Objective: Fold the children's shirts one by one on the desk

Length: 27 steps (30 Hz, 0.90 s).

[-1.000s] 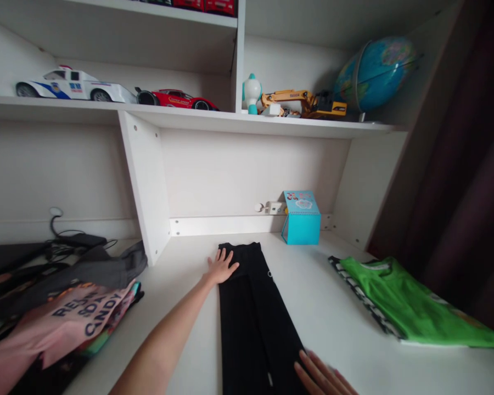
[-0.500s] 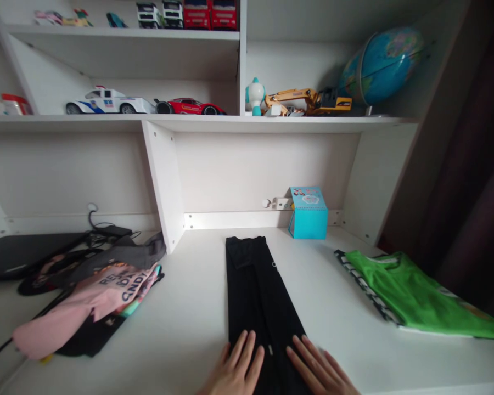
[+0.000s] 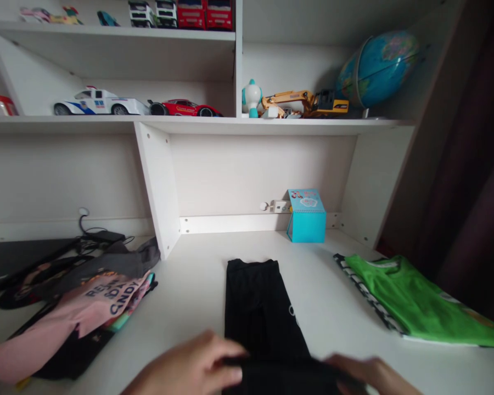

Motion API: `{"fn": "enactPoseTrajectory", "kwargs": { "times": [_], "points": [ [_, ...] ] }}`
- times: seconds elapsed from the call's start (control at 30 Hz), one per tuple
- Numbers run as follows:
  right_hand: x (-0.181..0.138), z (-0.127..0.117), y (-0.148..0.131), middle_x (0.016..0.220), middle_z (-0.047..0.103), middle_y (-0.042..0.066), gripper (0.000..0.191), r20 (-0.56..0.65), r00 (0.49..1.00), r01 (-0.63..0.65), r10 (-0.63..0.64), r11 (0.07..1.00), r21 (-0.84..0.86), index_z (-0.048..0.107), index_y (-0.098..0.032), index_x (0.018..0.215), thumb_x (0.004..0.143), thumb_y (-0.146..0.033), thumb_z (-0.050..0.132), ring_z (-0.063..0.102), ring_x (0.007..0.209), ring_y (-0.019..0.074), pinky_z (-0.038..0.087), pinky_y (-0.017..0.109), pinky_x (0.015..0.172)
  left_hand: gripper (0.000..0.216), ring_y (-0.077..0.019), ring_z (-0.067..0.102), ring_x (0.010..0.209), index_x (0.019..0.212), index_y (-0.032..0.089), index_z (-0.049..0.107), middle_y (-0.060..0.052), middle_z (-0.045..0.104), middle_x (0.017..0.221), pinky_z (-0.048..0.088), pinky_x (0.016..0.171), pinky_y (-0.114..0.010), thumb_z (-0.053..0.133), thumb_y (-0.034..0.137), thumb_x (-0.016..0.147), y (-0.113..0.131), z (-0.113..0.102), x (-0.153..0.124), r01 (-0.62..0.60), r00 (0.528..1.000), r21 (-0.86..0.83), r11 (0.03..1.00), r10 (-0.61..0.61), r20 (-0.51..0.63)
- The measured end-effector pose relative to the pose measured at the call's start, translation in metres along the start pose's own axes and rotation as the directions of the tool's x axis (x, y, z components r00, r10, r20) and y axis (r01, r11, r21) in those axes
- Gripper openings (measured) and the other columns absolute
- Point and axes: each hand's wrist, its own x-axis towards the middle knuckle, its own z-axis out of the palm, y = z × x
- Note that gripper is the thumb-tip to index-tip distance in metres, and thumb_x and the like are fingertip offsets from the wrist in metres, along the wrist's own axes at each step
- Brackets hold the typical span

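Note:
A long black garment (image 3: 259,312) lies folded lengthwise on the white desk (image 3: 197,285), running away from me. My left hand (image 3: 197,367) and my right hand (image 3: 370,373) are at the bottom edge of the view, both blurred. Their fingers curl around the garment's near end, which is lifted off the desk between them. The far end of the garment lies flat, short of a small turquoise box (image 3: 307,216).
A folded green shirt (image 3: 411,304) on a striped one lies at the right. A heap of pink, grey and dark clothes (image 3: 78,299) and a black laptop (image 3: 12,258) with cables are at the left. Shelves above hold toy cars (image 3: 102,103), a toy excavator (image 3: 302,104) and a globe (image 3: 376,65).
My left hand came back from the garment's far end to its near end. Both hands lay flat on the cloth, then closed on the near end and lifted it; the garment slid toward me.

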Motion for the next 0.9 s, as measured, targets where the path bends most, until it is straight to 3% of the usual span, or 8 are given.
{"fn": "enactPoseTrajectory", "kwargs": {
  "times": [0.07, 0.13, 0.2, 0.3, 0.5, 0.67, 0.77, 0.9],
  "points": [
    [0.043, -0.023, -0.005, 0.091, 0.067, 0.006, 0.037, -0.074, 0.992, -0.096, 0.101, 0.993, 0.068, 0.058, -0.024, 0.111, 0.083, -0.044, 0.045, 0.062, 0.085, 0.0222, 0.050, 0.028, 0.070, 0.032, -0.0159, 0.060, 0.070, 0.103, 0.023, 0.065, 0.001, 0.067, 0.081, 0.044, 0.060, -0.022, 0.052, 0.041, 0.079, -0.003, -0.035, 0.051, 0.043, 0.998, -0.147, 0.988, -0.036, 0.049],
    [0.099, -0.031, -0.007, 0.074, 0.064, 0.002, 0.025, -0.043, 0.984, -0.170, 0.175, 0.980, 0.105, 0.060, -0.019, 0.096, 0.083, -0.037, 0.047, 0.060, 0.072, 0.0171, 0.047, 0.024, 0.062, 0.030, -0.0147, 0.057, 0.066, 0.096, 0.016, 0.065, 0.000, 0.064, 0.073, 0.042, 0.058, -0.022, 0.054, 0.038, 0.078, -0.020, -0.054, 0.102, 0.084, 0.996, -0.273, 0.958, -0.083, 0.015],
    [0.154, -0.022, -0.003, 0.063, 0.057, -0.002, 0.016, -0.029, 0.976, -0.212, 0.215, 0.972, 0.100, 0.057, -0.016, 0.084, 0.084, -0.030, 0.048, 0.055, 0.058, 0.0120, 0.044, 0.021, 0.054, 0.025, -0.0132, 0.054, 0.061, 0.089, 0.013, 0.065, 0.001, 0.060, 0.065, 0.039, 0.055, -0.021, 0.057, 0.030, 0.073, -0.047, -0.056, 0.143, 0.179, 0.974, -0.349, 0.920, -0.215, -0.067],
    [0.206, 0.004, 0.011, 0.058, 0.052, -0.005, 0.016, 0.002, 0.957, -0.291, 0.291, 0.955, 0.057, 0.055, -0.014, 0.076, 0.085, -0.027, 0.052, 0.050, 0.048, 0.0075, 0.042, 0.020, 0.048, 0.013, -0.0119, 0.050, 0.053, 0.072, 0.011, 0.063, 0.003, 0.053, 0.054, 0.036, 0.050, -0.022, 0.061, 0.023, 0.066, -0.085, -0.047, 0.173, 0.317, 0.923, -0.356, 0.879, -0.372, -0.098],
    [0.228, 0.015, 0.039, 0.077, 0.059, -0.001, 0.022, -0.051, 0.923, -0.383, 0.380, 0.921, -0.065, 0.058, -0.013, 0.085, 0.087, -0.035, 0.052, 0.057, 0.067, 0.0103, 0.049, 0.027, 0.063, 0.021, -0.0146, 0.057, 0.066, 0.084, 0.015, 0.063, 0.000, 0.061, 0.070, 0.042, 0.061, -0.025, 0.058, 0.030, 0.071, -0.114, -0.055, 0.183, 0.302, 0.927, -0.203, 0.931, -0.337, -0.168],
    [0.236, 0.022, 0.046, 0.102, 0.058, 0.005, 0.024, -0.098, 0.889, -0.457, 0.447, 0.877, -0.149, 0.056, -0.014, 0.101, 0.085, -0.032, 0.056, 0.056, 0.091, 0.0173, 0.047, 0.038, 0.080, 0.030, -0.0210, 0.056, 0.085, 0.088, 0.014, 0.062, -0.005, 0.061, 0.088, 0.041, 0.073, -0.028, 0.068, 0.019, 0.059, -0.125, -0.050, 0.199, 0.379, 0.893, 0.008, 0.925, -0.364, -0.264],
    [0.235, 0.033, 0.043, 0.101, 0.058, 0.004, 0.024, -0.083, 0.883, -0.470, 0.462, 0.871, -0.146, 0.056, -0.014, 0.101, 0.085, -0.032, 0.055, 0.057, 0.089, 0.0166, 0.048, 0.036, 0.077, 0.031, -0.0197, 0.058, 0.080, 0.092, 0.013, 0.061, -0.005, 0.061, 0.086, 0.043, 0.070, -0.027, 0.065, 0.015, 0.061, -0.127, -0.039, 0.203, 0.394, 0.893, 0.053, 0.918, -0.368, -0.260],
    [0.233, 0.016, 0.032, 0.086, 0.060, 0.001, 0.018, -0.079, 0.923, -0.382, 0.376, 0.920, -0.090, 0.058, -0.013, 0.089, 0.084, -0.030, 0.058, 0.058, 0.075, 0.0128, 0.050, 0.031, 0.068, 0.010, -0.0174, 0.058, 0.071, 0.070, 0.015, 0.062, -0.001, 0.059, 0.070, 0.043, 0.067, -0.025, 0.061, 0.009, 0.062, -0.108, -0.046, 0.198, 0.328, 0.927, 0.115, 0.938, -0.296, -0.229]
  ]
}}
